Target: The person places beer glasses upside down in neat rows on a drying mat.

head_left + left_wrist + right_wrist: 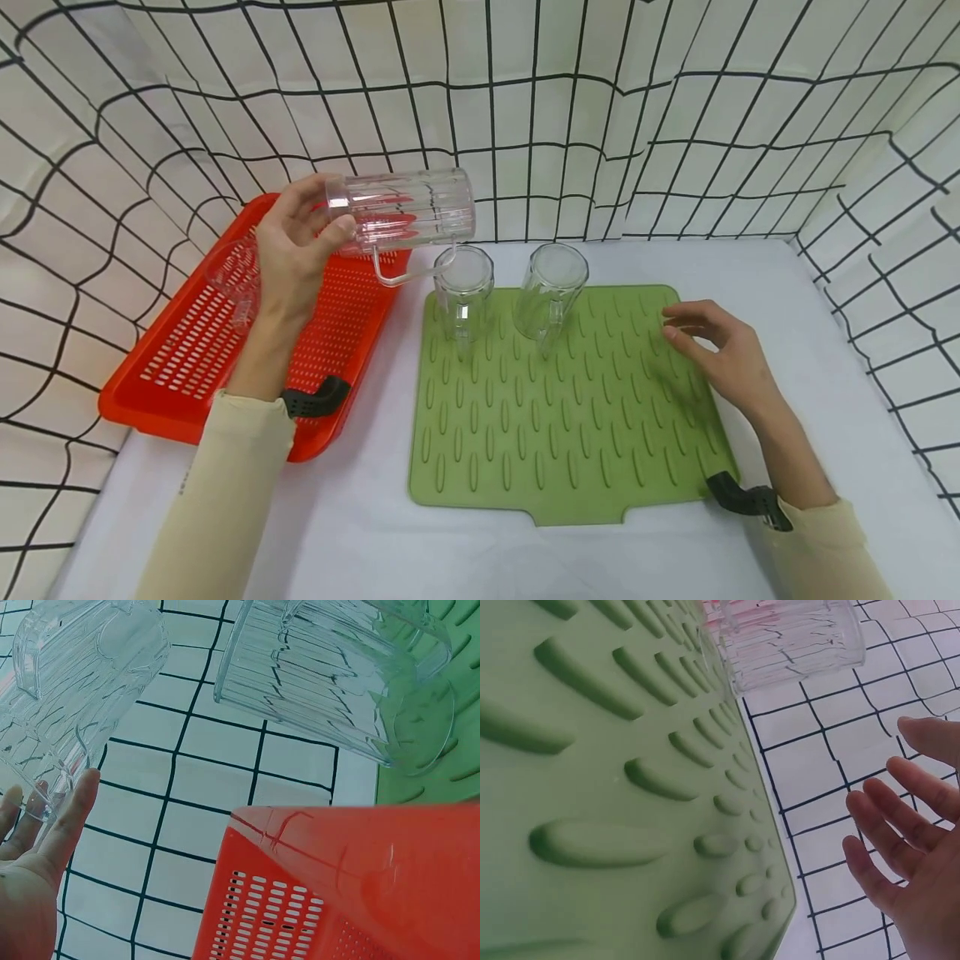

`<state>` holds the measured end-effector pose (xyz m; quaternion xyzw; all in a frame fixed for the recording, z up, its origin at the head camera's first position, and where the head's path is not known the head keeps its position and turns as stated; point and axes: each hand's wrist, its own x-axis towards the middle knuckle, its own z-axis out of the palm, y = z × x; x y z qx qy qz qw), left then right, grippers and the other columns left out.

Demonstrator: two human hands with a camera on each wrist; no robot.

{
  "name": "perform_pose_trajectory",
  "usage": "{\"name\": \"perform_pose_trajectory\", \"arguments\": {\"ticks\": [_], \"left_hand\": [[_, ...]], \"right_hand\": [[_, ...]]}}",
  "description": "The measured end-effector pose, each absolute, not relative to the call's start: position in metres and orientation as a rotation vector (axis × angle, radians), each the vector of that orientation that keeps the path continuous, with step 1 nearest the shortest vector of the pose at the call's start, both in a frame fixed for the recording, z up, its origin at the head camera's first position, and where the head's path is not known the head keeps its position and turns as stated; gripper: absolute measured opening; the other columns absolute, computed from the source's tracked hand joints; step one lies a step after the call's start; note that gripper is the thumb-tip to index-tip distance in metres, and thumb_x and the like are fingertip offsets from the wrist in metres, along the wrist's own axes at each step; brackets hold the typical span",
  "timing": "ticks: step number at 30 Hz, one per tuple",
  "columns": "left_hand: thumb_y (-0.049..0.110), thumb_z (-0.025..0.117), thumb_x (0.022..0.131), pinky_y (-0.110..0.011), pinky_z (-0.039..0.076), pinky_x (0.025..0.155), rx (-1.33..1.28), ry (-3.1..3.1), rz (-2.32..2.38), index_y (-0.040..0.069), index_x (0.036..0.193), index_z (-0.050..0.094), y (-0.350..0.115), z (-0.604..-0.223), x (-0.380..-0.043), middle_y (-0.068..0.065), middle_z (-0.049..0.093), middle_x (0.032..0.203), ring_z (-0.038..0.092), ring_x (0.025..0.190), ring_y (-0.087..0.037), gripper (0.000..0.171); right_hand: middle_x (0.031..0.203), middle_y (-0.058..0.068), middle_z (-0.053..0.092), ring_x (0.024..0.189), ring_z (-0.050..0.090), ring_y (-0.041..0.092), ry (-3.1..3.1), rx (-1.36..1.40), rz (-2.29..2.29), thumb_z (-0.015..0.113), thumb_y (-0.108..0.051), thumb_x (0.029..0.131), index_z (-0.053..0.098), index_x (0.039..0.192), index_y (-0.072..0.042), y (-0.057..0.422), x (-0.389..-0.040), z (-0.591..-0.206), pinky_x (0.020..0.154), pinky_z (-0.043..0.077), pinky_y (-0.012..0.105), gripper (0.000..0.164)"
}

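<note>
Gripping a clear, fluted mug (412,208) sideways, left hand (287,254) hovers left of green mat (558,417); right hand (717,354) has fingers loosely curved.

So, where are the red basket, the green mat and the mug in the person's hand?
Red basket (341,310), head view, its floor.
Green mat (564,408), head view, its top.
Held mug (420,208), head view, its side.

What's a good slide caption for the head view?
Left hand holding a clear mug sideways, two clear mugs standing on a green mat beside a red basket, right hand empty.
</note>
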<state>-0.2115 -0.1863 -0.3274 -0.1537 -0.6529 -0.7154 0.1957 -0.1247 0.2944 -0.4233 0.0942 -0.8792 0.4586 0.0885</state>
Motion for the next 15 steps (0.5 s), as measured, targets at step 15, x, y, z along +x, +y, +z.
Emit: {"name": "perform_pose_trajectory", "arguments": {"ticks": [15], "left_hand": [[0.012, 0.071, 0.085, -0.021, 0.062, 0.086, -0.440, -1.831, -2.062, 0.013, 0.123, 0.069, -0.173, -0.329, -0.207, -0.011, 0.067, 0.122, 0.069, 0.108, -0.031, 0.038]], "right_hand": [[0.123, -0.006, 0.068, 0.113, 0.065, 0.000, -2.408, 0.423, 1.513, 0.066, 0.004, 0.098, 0.064, 0.129, 0.005, 0.280, -0.134, -0.414, 0.098, 0.051, 0.011, 0.032]]}}
